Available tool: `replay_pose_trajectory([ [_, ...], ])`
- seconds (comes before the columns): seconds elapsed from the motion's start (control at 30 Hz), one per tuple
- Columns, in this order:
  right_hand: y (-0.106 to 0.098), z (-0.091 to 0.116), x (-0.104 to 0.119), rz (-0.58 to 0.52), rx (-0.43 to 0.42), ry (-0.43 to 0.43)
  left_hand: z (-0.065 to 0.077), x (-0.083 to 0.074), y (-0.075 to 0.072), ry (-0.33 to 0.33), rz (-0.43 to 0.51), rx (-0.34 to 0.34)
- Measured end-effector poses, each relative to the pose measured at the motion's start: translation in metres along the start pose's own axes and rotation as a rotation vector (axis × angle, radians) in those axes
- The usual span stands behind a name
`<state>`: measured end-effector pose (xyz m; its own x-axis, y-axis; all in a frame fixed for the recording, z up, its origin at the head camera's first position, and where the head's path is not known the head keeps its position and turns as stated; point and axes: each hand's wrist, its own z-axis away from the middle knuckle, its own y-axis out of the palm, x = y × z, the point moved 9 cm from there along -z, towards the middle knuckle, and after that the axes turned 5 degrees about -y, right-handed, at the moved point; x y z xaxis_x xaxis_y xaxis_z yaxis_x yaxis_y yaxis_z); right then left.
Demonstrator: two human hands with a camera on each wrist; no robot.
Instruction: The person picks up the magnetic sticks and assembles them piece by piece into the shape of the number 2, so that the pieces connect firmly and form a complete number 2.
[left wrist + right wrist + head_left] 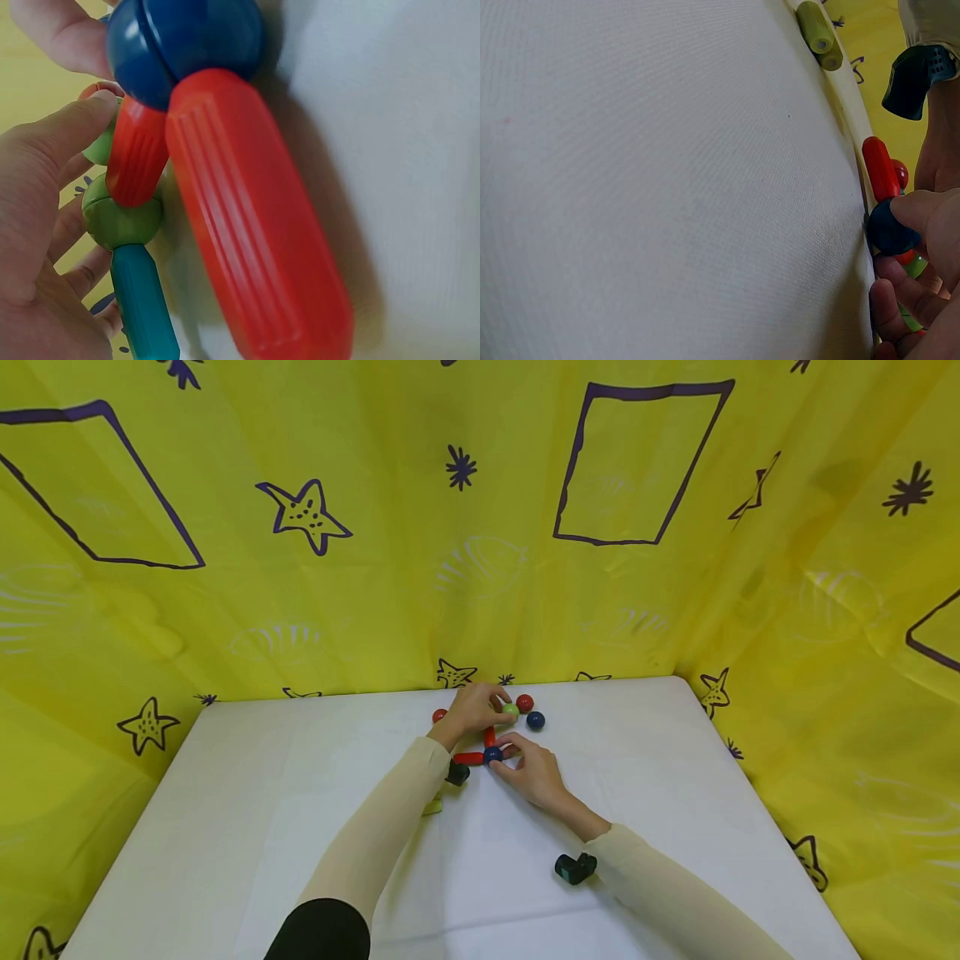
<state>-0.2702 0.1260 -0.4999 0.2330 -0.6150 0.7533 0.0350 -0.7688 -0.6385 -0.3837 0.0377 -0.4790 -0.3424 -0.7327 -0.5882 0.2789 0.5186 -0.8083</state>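
Observation:
My right hand (534, 772) pinches a dark blue ball (492, 755) between thumb and fingers. Two red rods meet at this ball; one red rod (469, 758) points left, and another red rod (490, 737) runs away toward the back. In the left wrist view the second rod ends at a green ball (124, 217), which also bears a teal rod (144, 300). My left hand (474, 708) reaches over these pieces and pinches a separate light green ball (511, 711) at its fingertips. The left hand hides part of the joined pieces in the head view.
Just right of the left hand lie a loose red ball (525, 703) and a loose blue ball (536, 721). Another red ball (439, 716) sits left of that hand. Yellow-green rods (815, 30) lie nearer me, partly behind the left sleeve. A yellow curtain (375, 610) borders the white table (247, 793).

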Motion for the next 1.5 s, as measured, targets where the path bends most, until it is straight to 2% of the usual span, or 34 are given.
replay_pose_trajectory([
  [0.27,0.001,-0.001,0.001,0.0,0.0,-0.006,-0.002,0.004,0.002,-0.024,0.031,-0.002],
  [0.43,0.001,-0.001,0.001,0.001,-0.003,-0.015,0.0,0.004,0.0,-0.016,0.066,-0.009],
  [0.63,0.002,-0.002,0.002,-0.002,0.006,-0.011,0.005,-0.002,-0.014,0.009,0.1,-0.023],
  [0.83,0.002,-0.002,0.003,-0.009,0.013,-0.006,0.011,0.0,-0.031,0.023,0.099,-0.051],
  [1.2,0.002,-0.003,0.002,-0.007,0.009,0.001,0.036,0.011,-0.062,0.113,0.091,-0.099],
  [1.5,0.0,-0.001,0.001,-0.006,0.007,0.005,0.068,0.022,-0.079,0.157,0.072,-0.153],
])
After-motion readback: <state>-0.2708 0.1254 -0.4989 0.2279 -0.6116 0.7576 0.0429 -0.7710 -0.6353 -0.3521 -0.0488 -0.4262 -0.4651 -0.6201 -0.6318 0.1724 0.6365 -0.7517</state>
